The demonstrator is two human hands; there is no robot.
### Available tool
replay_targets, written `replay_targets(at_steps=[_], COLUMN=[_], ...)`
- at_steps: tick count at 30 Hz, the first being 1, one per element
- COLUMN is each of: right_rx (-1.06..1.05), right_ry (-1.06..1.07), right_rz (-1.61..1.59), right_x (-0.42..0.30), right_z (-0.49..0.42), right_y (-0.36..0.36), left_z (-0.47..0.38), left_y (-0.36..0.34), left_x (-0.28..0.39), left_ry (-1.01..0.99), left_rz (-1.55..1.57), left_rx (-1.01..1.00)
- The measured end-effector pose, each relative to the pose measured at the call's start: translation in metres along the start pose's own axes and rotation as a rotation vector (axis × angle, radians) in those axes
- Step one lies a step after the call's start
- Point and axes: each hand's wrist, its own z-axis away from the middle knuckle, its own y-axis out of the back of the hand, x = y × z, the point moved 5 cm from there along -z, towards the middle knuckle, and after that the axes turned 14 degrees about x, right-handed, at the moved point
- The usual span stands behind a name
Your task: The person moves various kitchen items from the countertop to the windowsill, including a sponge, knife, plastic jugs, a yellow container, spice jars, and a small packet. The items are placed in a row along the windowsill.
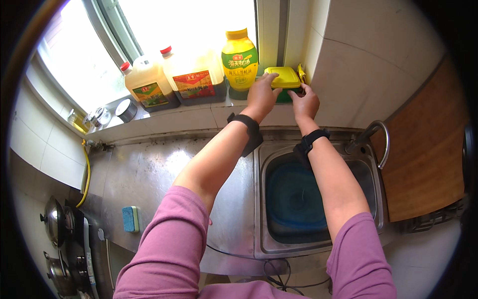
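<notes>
A green plastic container with a yellow lid (282,77) stands on the windowsill in front of me. My left hand (262,94) holds it at the left, fingers over the lid's edge and thumb at the front. At its right front corner, my right hand (307,102) grips the side, with the thumb on the front face. A yellow squeeze bottle of Haitian oyster sauce (239,61) is just left of my left hand. Behind the container's right end is a small yellow packet (301,74), partly hidden.
Two big plastic jugs, one larger (194,80) and one smaller (151,88), line the sill beside a round tin (126,110). Below are a steel sink (262,209) holding a blue basin (291,202), a curved faucet (384,144), a wooden board (425,157) and a sponge (130,219).
</notes>
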Motion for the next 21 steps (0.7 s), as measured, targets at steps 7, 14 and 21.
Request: replay_targets(at_steps=[7, 14, 21], right_rx=[0.035, -0.024, -0.164], right_ry=[0.079, 0.180, 0.230], right_rz=[-0.089, -0.123, -0.078], right_x=[0.001, -0.017, 0.007], right_z=[0.010, 0.010, 0.031], right_y=[-0.002, 0.017, 0.021], left_z=[0.003, -0.010, 0.008], left_y=[-0.005, -0.006, 0.015], left_x=[0.010, 0.010, 0.018], left_ry=[-0.433, -0.227, -0.369], left_rz=[-0.321, -0.315, -0.437], left_rx=[0.005, -0.161, 0.010])
